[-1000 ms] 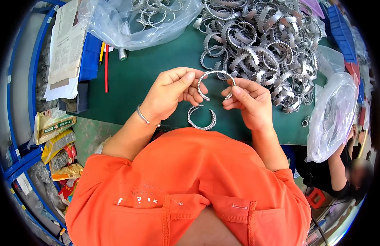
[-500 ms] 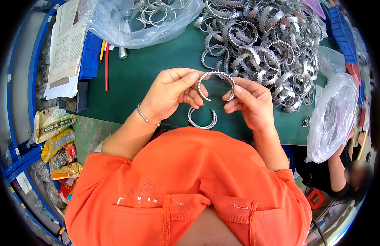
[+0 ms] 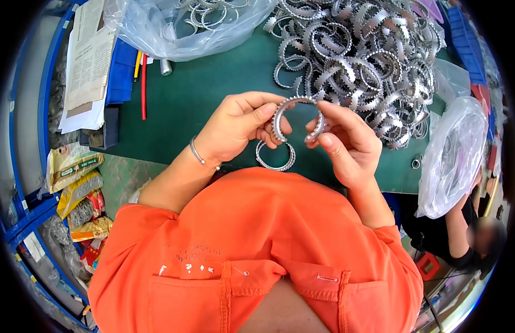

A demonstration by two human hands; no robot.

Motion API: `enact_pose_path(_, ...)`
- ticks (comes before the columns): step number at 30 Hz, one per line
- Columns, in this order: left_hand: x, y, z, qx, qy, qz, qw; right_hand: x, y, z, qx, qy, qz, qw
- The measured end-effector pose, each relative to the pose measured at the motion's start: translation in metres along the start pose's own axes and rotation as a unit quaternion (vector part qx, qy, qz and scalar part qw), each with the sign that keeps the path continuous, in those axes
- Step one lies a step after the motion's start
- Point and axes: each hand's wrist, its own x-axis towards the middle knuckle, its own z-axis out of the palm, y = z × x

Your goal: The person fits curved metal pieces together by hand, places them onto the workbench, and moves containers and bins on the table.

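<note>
My left hand (image 3: 240, 123) pinches the left side of a C-shaped metal toothed ring (image 3: 277, 123) between thumb and fingers. On the opposite side, my right hand (image 3: 354, 141) has its thumb and fingers closed around the ring's right end. The ring is held up above the green table, its gap facing my body. Just below it, a second toothed ring (image 3: 291, 159) lies on the table close to my orange shirt. Beyond my right hand spreads a large heap of similar metal rings (image 3: 357, 72).
A clear plastic bag (image 3: 207, 50) with several rings lies at the back left. Pens (image 3: 143, 89), a blue bin (image 3: 121, 72) and papers (image 3: 91, 61) sit at left. Another plastic bag (image 3: 451, 155) is at the right edge, near another person's arm (image 3: 457, 227).
The held ring has turned in my hands and shifted slightly right. My right hand has changed its grip, with the index finger higher and the thumb lower.
</note>
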Motion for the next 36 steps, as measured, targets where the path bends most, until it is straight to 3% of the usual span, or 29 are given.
enact_pose_path(4, -0.002, -0.002, -0.002, -0.011, -0.022, -0.024, 0.999, 0.003, 0.002, -0.006, -0.115, -0.013, -0.047, 0.992)
enact_pose_path(6, -0.003, 0.001, 0.002, -0.006, -0.003, -0.017, 1.000, 0.003, 0.006, -0.006, -0.086, 0.002, -0.043, 0.995)
enact_pose_path(8, -0.005, 0.005, 0.005, 0.001, 0.006, -0.006, 1.000, 0.002, 0.007, -0.005, -0.007, 0.048, 0.042, 0.998)
enact_pose_path(12, -0.008, 0.011, 0.010, 0.032, 0.033, 0.023, 0.999, 0.003, 0.009, -0.005, 0.042, 0.068, 0.117, 0.990)
enact_pose_path(16, -0.009, 0.012, 0.014, 0.035, 0.026, 0.033, 0.999, 0.003, 0.012, -0.007, 0.052, 0.059, 0.143, 0.987)
enact_pose_path(20, -0.013, 0.018, 0.018, 0.150, 0.065, 0.110, 0.980, 0.002, 0.010, -0.007, 0.050, 0.018, 0.199, 0.979)
enact_pose_path(22, -0.012, 0.028, 0.014, 0.222, 0.095, 0.199, 0.950, 0.001, 0.009, -0.003, 0.000, 0.016, 0.181, 0.983)
enact_pose_path(24, -0.003, 0.050, -0.001, 0.191, 0.258, 0.244, 0.915, 0.002, 0.008, -0.002, -0.005, 0.019, 0.168, 0.986)
enact_pose_path(26, 0.013, 0.071, -0.022, 0.144, 0.303, 0.343, 0.877, 0.001, 0.006, -0.003, -0.024, 0.020, 0.181, 0.983)
enact_pose_path(29, 0.025, 0.073, -0.022, 0.257, 0.372, 0.333, 0.828, -0.001, 0.008, -0.005, -0.033, 0.029, 0.176, 0.983)
enact_pose_path(30, 0.028, 0.063, -0.023, 0.295, 0.344, 0.324, 0.830, -0.002, 0.010, -0.005, -0.032, 0.032, 0.170, 0.984)
enact_pose_path(32, 0.033, 0.044, -0.020, 0.468, 0.253, 0.188, 0.826, -0.002, 0.010, -0.004, -0.031, 0.032, 0.171, 0.984)
enact_pose_path(34, 0.056, 0.011, -0.027, 0.611, 0.200, 0.263, 0.719, -0.001, 0.009, -0.003, -0.030, 0.029, 0.172, 0.984)
enact_pose_path(36, 0.072, -0.007, -0.024, 0.633, 0.258, 0.249, 0.686, -0.001, 0.008, -0.001, -0.039, 0.026, 0.166, 0.985)
